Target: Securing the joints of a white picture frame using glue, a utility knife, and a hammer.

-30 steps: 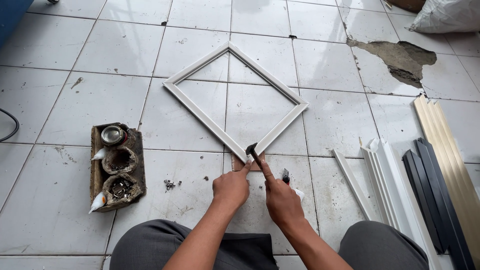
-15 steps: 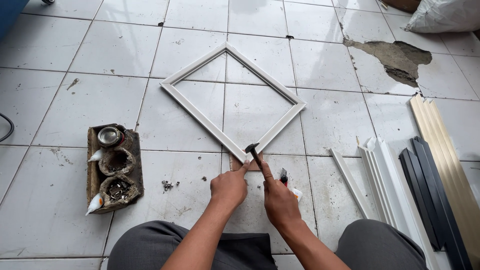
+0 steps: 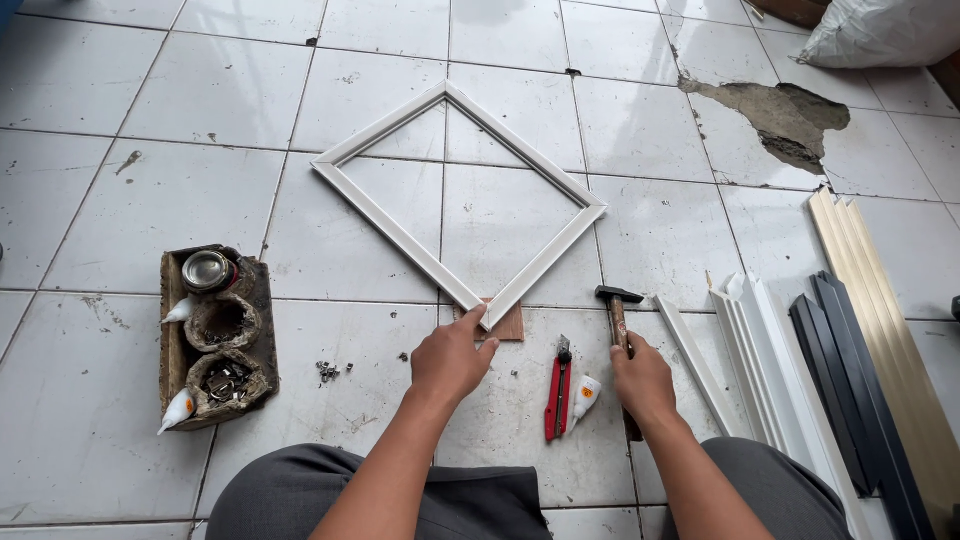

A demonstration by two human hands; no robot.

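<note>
The person has two bare arms with no sleeves showing, and no watch, ring or glove on the left hand (image 3: 452,362) or the right hand (image 3: 643,382). The fingers (image 3: 470,322) are bare too. Both legs wear dark grey trousers (image 3: 400,500) made of smooth cloth, with soft folds over the knees at the bottom.

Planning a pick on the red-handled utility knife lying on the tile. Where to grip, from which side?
Grip the red-handled utility knife mid-handle, across its narrow width, coming straight down. It lies flat, its long axis running away from the person, and the small white glue bottle crowds its right side. The left side looks freer, though the left hand is nearby. The right hand rests on the hammer.
</note>
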